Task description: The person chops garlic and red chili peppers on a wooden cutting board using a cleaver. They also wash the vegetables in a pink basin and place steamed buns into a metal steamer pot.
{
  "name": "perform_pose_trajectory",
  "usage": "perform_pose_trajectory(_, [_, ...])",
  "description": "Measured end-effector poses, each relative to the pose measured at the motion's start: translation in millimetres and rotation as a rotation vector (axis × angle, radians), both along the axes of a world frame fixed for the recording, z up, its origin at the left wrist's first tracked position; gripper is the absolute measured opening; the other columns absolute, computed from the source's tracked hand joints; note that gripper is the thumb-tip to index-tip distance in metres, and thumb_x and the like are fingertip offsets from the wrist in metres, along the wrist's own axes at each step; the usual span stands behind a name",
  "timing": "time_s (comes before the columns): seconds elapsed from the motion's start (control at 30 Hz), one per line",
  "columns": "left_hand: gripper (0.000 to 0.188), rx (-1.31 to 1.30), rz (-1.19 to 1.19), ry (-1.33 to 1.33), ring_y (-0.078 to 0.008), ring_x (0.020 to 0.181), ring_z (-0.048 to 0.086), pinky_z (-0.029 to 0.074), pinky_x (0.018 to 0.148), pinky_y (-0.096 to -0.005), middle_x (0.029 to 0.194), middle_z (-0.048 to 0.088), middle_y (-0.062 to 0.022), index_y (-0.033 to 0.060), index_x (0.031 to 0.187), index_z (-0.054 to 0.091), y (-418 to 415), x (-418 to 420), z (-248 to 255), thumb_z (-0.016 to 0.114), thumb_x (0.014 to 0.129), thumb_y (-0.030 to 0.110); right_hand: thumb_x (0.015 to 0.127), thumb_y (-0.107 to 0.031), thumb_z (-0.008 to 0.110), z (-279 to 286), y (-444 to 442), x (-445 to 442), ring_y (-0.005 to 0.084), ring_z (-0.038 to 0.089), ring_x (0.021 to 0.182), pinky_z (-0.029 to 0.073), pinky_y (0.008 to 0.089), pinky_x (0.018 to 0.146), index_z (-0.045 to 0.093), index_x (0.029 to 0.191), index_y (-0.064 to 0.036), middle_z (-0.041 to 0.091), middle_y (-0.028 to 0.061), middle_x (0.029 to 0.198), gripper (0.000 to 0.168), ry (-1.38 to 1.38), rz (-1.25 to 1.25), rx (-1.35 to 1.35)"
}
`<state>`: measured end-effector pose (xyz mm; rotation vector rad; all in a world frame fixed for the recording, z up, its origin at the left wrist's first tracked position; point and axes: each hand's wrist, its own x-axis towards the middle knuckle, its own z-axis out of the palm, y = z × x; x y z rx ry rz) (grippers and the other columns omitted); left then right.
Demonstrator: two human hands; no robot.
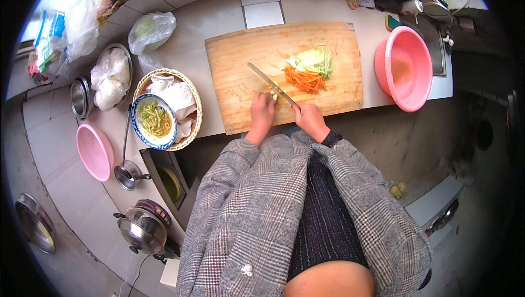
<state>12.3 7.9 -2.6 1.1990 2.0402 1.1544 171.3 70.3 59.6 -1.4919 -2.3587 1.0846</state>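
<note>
A large wooden cutting board [242, 51] lies on the counter before me. In my right hand [309, 120] is the handle of a kitchen knife [264, 74], its blade slanting up and left over the board. My left hand [262, 110] rests at the board's near side, fingertips on a small pale piece of food [274, 95] beside the blade; what exactly it is, I cannot tell. Just beyond the knife sits a heap of carrot strips [304, 80], touching a pile of pale green vegetable shreds [316, 61].
Right of the board stands a pink plastic basin [381, 61] near a sink [439, 59]. On the left, a wicker basket [196, 88] bears a blue-rimmed plate [135, 133] of green shreds. Farther left are a ladle [126, 141], a smaller pink basin [94, 153] and a metal pot [141, 231].
</note>
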Motion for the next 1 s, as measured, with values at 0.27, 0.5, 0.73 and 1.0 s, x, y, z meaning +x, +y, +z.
perform_pose_trajectory(0.27, [0.024, -0.001, 0.045, -0.002, -0.0325, 0.076, 0.062, 0.052, 0.066, -0.0386, 0.095, 0.057, -0.0164, -0.0016, 0.094, 0.061, -3, 3, -1, 0.070, 0.072, -0.002, 0.087, -0.016, 0.060, 14, -4, -5, 0.0412, 0.062, 0.066, 0.049, 0.0494, 0.059, 0.068, 0.089, -0.004, 0.061, 0.0224, 0.068, 0.015, -0.138, 0.101, 0.046])
perform_pose_trajectory(0.5, [0.024, 0.022, 0.113, -0.066, -0.0326, 0.075, 0.062, 0.052, 0.066, -0.0387, 0.095, 0.057, -0.0166, -0.0007, 0.093, 0.062, -2, 6, -1, 0.071, 0.071, -0.001, 0.087, -0.018, 0.061, -6, 7, -4, 0.0415, 0.061, 0.065, 0.048, 0.0492, 0.057, 0.069, 0.090, -0.005, 0.062, 0.0214, 0.069, 0.015, -0.013, 0.099, 0.040])
perform_pose_trajectory(0.73, [0.021, -0.065, 0.155, -0.037, -0.0328, 0.076, 0.061, 0.050, 0.067, -0.0391, 0.091, 0.059, -0.0162, -0.0002, 0.091, 0.066, -11, 7, -5, 0.073, 0.072, 0.004, 0.087, -0.018, 0.061, 7, -3, -1, 0.0407, 0.062, 0.066, 0.049, 0.0490, 0.058, 0.067, 0.088, -0.005, 0.062, 0.0217, 0.068, 0.014, -0.110, 0.160, 0.055])
perform_pose_trajectory(1.0, [0.018, -0.057, 0.172, -0.060, -0.0360, 0.078, 0.060, 0.050, 0.069, -0.0421, 0.090, 0.058, -0.0176, -0.0001, 0.089, 0.066, -10, 8, -5, 0.071, 0.072, 0.003, 0.087, -0.016, 0.061, -2, 7, -4, 0.0412, 0.061, 0.065, 0.048, 0.0494, 0.058, 0.067, 0.089, -0.006, 0.061, 0.0233, 0.068, 0.013, -0.005, 0.157, 0.021])
